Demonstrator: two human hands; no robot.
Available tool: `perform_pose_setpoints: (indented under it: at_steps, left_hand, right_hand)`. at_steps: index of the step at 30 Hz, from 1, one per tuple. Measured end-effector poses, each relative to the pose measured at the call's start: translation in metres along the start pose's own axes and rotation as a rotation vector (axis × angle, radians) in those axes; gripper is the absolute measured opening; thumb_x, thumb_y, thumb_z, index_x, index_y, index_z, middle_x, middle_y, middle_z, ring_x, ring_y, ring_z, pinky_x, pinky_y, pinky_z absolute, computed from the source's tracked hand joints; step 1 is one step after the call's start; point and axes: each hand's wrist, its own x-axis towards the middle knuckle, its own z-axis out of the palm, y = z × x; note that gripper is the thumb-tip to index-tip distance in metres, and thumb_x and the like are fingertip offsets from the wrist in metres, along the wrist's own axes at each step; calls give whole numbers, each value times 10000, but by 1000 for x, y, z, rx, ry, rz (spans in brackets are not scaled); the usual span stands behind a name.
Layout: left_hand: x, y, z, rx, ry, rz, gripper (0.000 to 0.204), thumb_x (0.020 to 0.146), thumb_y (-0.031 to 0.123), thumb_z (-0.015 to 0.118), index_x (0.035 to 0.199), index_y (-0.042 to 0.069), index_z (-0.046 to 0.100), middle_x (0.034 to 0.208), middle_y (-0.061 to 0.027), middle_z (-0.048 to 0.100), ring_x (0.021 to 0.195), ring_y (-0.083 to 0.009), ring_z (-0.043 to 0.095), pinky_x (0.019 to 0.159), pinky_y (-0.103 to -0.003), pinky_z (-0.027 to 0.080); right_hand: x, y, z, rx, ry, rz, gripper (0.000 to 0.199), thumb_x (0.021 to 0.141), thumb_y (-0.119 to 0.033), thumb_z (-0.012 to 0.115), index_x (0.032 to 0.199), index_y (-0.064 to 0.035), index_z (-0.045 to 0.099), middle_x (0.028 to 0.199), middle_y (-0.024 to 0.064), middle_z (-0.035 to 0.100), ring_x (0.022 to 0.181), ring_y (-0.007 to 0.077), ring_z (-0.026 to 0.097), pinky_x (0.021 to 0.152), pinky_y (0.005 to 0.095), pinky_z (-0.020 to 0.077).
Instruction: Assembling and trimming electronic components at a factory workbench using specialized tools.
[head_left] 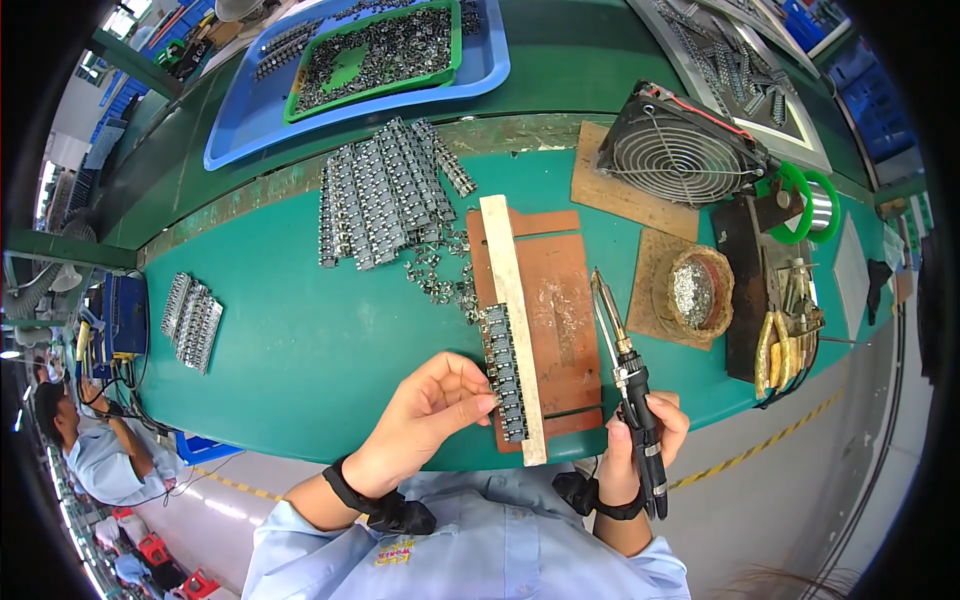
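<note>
My right hand is wrapped round a black soldering iron with a thin metal guide tube beside its tip. The tip points away from me, over the right edge of a brown board. A pale wooden bar lies lengthwise on that board. Against the bar's left side sits a strip of small dark circuit boards. My left hand is closed in a pinch at the strip's left edge; whatever is between thumb and finger is too small to name. Loose small metal parts lie beyond it.
Stacked circuit strips lie at the back, with more strips at far left. A blue tray holds a green tray of small parts. To the right are a fan, a round solder pot and a green-flanged wire spool.
</note>
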Motion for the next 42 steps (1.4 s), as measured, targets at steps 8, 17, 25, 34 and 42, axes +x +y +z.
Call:
perform_pose_setpoints:
  at_steps: [8, 17, 25, 34, 42]
  left_hand:
    - [1, 1, -5, 52, -69, -45, 107, 839, 56, 526, 933, 14, 495, 871, -42, 561, 773, -98, 538, 704, -221, 440]
    - [-1, 5, -7, 173, -127, -60, 135, 863, 100, 500, 905, -22, 543, 817, -57, 587, 733, -104, 551, 678, -218, 448]
    - [1, 5, -11, 129, -140, -52, 112, 858, 83, 498, 882, -19, 537, 799, -69, 593, 721, -120, 560, 675, -225, 445]
    - [5, 8, -14, 129, -185, -93, 112, 859, 89, 499, 876, -15, 537, 792, -61, 593, 726, -114, 563, 671, -221, 449]
    - [5, 10, -13, 141, -191, -113, 117, 860, 94, 501, 878, -15, 539, 789, -57, 596, 720, -112, 567, 669, -221, 453]
  right_hand:
    - [1, -3, 1, 21, 7, 21, 374, 721, -64, 646, 1014, -48, 414, 886, 92, 453, 707, 132, 462, 639, 246, 395]
    - [-4, -14, -8, 157, 23, 143, 426, 680, -104, 692, 1003, -48, 421, 837, 74, 459, 700, 127, 447, 635, 239, 377]
    - [-16, -29, -41, 90, -213, -17, 489, 584, -162, 766, 954, -61, 463, 728, 50, 521, 644, 136, 462, 673, 291, 340]
    - [-14, -38, -37, -28, -358, -88, 432, 536, -154, 785, 870, -65, 526, 609, 29, 579, 542, 138, 527, 712, 325, 327]
    - [-18, -37, -37, -61, -363, -45, 419, 583, -249, 756, 842, -84, 470, 625, 12, 551, 570, 117, 470, 774, 361, 278]
